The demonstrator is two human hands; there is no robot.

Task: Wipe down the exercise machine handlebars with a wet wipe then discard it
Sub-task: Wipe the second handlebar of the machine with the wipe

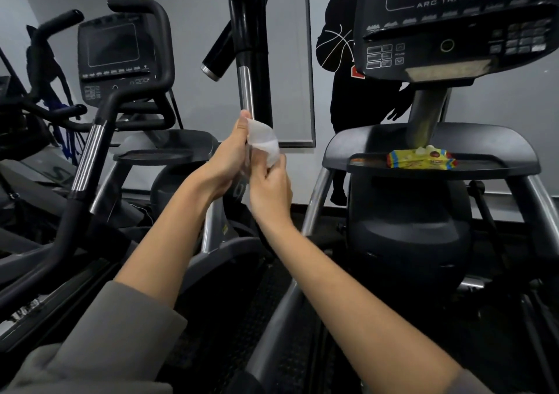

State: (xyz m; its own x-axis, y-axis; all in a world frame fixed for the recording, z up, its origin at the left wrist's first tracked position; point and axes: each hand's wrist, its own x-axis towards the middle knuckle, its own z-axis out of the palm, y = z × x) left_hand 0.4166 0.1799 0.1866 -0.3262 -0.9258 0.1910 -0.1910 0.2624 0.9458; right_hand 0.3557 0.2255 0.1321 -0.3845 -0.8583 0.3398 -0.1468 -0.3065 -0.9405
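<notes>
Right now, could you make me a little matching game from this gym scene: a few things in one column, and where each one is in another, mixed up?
Things:
1. wet wipe
2. yellow packet
3. handlebar
4. console marked ARC TRAINER

Places:
A. lying on the machine's tray, right of the hands
B. top right, above the tray
C. held between the left hand and the right hand
D. rising straight above the hands, black above a silver section

Pairs: 1-C, 2-A, 3-D, 4-B
</notes>
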